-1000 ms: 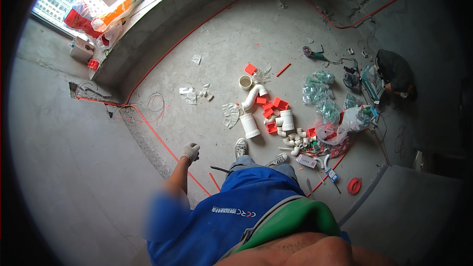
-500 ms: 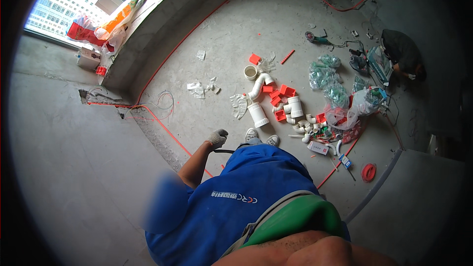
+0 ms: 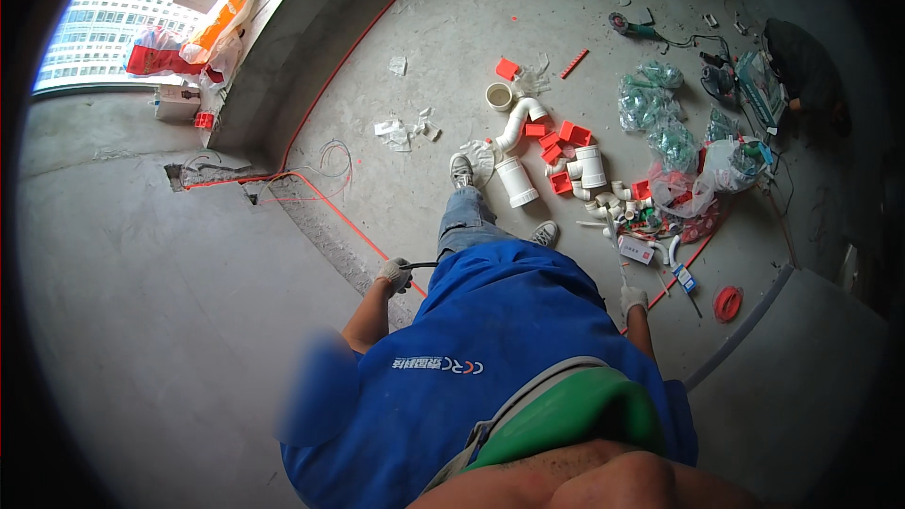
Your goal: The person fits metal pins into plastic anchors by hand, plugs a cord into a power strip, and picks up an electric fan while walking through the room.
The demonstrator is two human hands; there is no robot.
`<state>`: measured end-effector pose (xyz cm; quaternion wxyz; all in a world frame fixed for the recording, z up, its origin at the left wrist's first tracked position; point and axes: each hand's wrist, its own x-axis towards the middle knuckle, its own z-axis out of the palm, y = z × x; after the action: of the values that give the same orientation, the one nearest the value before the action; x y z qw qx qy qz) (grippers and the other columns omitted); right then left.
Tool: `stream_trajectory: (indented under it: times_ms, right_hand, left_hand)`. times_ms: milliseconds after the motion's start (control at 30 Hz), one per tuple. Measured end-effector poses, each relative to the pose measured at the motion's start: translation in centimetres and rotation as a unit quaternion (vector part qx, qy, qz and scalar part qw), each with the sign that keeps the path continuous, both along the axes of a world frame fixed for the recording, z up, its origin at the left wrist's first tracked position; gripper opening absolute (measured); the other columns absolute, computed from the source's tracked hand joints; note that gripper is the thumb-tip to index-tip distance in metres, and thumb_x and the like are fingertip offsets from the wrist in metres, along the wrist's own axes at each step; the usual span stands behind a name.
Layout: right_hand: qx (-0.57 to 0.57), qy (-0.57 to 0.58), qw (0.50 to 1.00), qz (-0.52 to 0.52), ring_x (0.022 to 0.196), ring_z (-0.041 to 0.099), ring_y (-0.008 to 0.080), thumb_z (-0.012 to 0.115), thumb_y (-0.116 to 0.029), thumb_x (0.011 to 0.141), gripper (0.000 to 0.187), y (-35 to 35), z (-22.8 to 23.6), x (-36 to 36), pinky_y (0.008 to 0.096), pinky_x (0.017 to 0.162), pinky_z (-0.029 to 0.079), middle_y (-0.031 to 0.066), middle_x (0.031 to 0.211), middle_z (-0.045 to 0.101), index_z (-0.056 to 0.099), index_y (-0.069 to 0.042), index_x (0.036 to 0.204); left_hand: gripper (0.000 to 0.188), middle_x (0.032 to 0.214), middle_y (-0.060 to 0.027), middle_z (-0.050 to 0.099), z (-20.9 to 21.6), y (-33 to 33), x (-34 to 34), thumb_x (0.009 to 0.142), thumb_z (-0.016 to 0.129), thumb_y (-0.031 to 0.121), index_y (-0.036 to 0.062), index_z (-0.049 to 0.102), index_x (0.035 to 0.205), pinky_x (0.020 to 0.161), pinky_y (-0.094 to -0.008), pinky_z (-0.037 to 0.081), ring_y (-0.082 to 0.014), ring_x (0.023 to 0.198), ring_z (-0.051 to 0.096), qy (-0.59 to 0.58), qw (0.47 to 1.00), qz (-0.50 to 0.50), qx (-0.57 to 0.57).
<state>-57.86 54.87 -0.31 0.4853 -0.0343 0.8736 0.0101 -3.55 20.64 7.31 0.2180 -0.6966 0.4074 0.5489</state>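
Observation:
My left hand (image 3: 394,274), in a pale work glove, is closed at my left hip. A thin black bar (image 3: 420,265) runs from its fingers toward my blue shirt; what it belongs to is hidden. On the other side my right hand (image 3: 633,299), gloved too, is closed round the near end of a long thin grey rod (image 3: 617,247). The rod points forward, and its far end overlaps the pile of white pipe elbows (image 3: 603,200) in the picture. Beyond my feet lie a wide white pipe fitting (image 3: 517,182), a curved white trap (image 3: 518,123) and several red boxes (image 3: 574,133).
Green bags (image 3: 650,104) and clear plastic bags (image 3: 686,190) of fittings lie ahead right, near an angle grinder (image 3: 633,26) with its cord. A red coil (image 3: 728,303) sits right. A person in dark clothes (image 3: 801,66) crouches far right. Conduit (image 3: 330,198) follows the left wall.
My left foot has stepped forward. My right hand has come into view with the grey rod. The left hand has dropped back slightly and now meets the black bar.

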Motion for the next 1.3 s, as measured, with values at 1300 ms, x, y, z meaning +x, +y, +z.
stream_trajectory:
  times_ms: [1300]
  right_hand:
    - [-0.011,0.049,0.988,0.143,0.101,0.064,0.0365,0.050,-0.039,0.091,0.042,-91.8,1.5,-19.9,0.0452,0.090,0.050,0.0192,0.106,0.067,0.069,-0.006,0.106]
  left_hand:
    - [0.026,0.081,-0.0118,0.064,-1.1,-88.4,-21.4,0.089,0.050,0.009,0.0049,0.061,0.111,0.051,-0.0355,0.052,-0.0221,0.063,0.064,0.062,0.997,-0.009,-0.042]
